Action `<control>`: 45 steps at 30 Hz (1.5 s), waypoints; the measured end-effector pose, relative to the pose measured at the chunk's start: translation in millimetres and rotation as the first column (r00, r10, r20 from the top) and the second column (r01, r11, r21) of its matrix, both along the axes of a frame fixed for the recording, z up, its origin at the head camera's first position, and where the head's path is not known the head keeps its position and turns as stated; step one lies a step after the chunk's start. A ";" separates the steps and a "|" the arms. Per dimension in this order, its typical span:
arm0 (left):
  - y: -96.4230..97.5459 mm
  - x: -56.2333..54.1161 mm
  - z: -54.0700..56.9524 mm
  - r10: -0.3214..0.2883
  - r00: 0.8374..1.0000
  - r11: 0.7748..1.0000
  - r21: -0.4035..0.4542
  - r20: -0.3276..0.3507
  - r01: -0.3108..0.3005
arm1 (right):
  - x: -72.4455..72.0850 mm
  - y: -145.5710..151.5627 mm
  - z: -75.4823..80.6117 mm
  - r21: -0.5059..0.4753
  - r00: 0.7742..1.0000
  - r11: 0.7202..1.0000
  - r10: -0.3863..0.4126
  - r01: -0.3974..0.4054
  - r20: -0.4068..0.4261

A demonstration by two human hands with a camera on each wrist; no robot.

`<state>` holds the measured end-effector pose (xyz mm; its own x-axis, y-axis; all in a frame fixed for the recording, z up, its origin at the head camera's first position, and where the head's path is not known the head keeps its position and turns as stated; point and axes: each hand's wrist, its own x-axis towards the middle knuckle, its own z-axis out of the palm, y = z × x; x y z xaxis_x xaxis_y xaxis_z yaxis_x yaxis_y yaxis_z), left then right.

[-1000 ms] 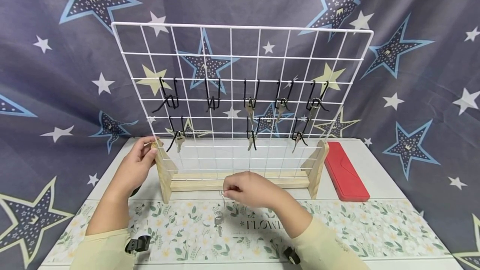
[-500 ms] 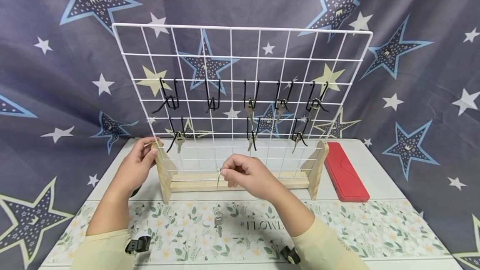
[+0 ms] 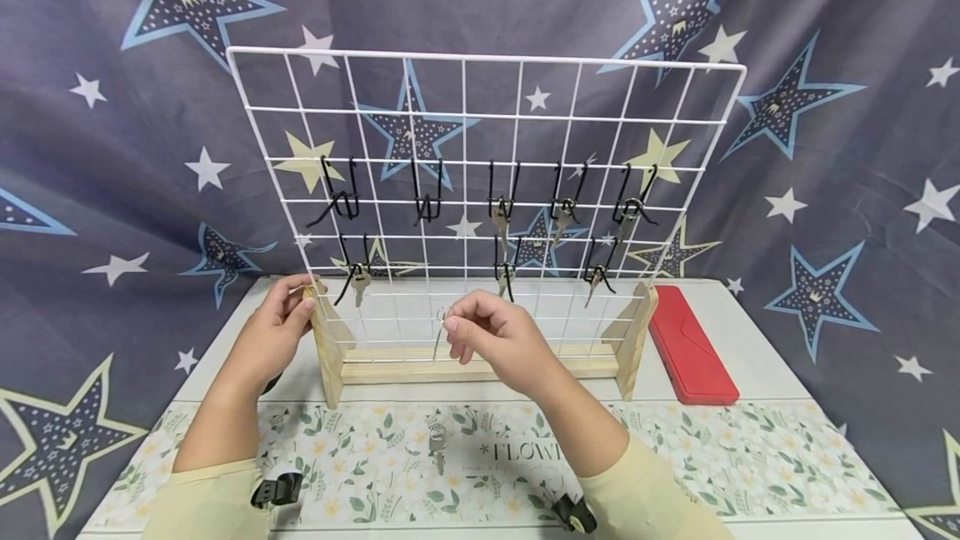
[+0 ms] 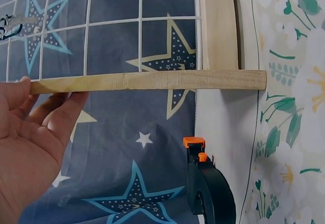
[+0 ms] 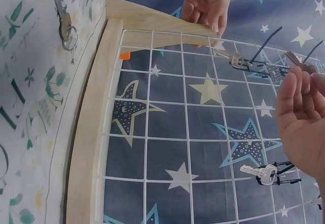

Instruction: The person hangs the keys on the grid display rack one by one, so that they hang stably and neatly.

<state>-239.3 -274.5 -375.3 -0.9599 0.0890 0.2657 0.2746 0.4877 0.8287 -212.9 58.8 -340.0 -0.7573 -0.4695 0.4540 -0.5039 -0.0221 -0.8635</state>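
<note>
My left hand [image 3: 266, 336] grips the left wooden side support [image 3: 327, 357] of an upright white wire grid rack [image 3: 462, 115]. In the left wrist view the thumb is above the wooden support [image 4: 147, 80] and the fingers are below it. My right hand [image 3: 506, 344] pinches a key [image 3: 437, 346] by its ring, in front of the grid's lower middle; the key hangs down. Black double hooks [image 3: 427, 190] sit on the grid in two rows. Several carry keys, such as the lower left key [image 3: 360, 288]. The two upper left hooks hold no key.
Another key with a ring [image 3: 437, 448] lies on the floral mat [image 3: 360, 473] below my right hand. A red case [image 3: 693, 348] lies right of the rack. Behind hangs a star-patterned cloth [image 3: 840, 157]. A dark curved object with orange parts [image 4: 209, 183] stands left of the rack.
My right hand has risen from near the mat to the lower grid, bringing the key up with it. My left hand stays on the wooden support.
</note>
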 end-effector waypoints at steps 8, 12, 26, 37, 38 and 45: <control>-0.2 0.5 -0.4 0.000 1.000 1.000 0.005 0.005 0.000 | 2.2 -4.3 4.1 -0.140 0.999 0.990 0.031 -0.032 -0.009; 0.0 0.8 -0.3 -0.006 1.000 1.000 0.008 0.009 0.006 | 4.3 -7.6 7.2 -0.211 0.998 0.976 0.060 -0.057 0.005; -0.4 0.1 0.3 -0.009 1.000 1.000 0.013 0.008 0.009 | 11.7 -13.3 24.9 -0.273 0.993 0.955 0.120 -0.114 0.004; -0.1 -0.9 -0.2 -0.007 1.000 1.000 0.014 0.002 0.007 | 12.9 -19.3 42.3 -0.290 0.991 0.948 0.130 -0.134 -0.033; -0.1 -1.0 -0.4 -0.007 1.000 1.000 0.015 0.002 0.007 | 13.0 -19.4 44.1 -0.290 0.991 0.948 0.127 -0.131 -0.034; 0.2 -0.5 -0.6 -0.005 1.000 1.000 0.014 -0.005 0.005 | 11.7 -20.5 56.3 -0.284 0.993 0.952 0.096 -0.113 -0.074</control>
<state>-239.8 -274.3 -375.9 -0.9582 0.0901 0.2715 0.2810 0.4744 0.8342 -201.2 38.3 -283.7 -0.6791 -0.3880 0.6231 -0.5348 -0.3199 -0.7821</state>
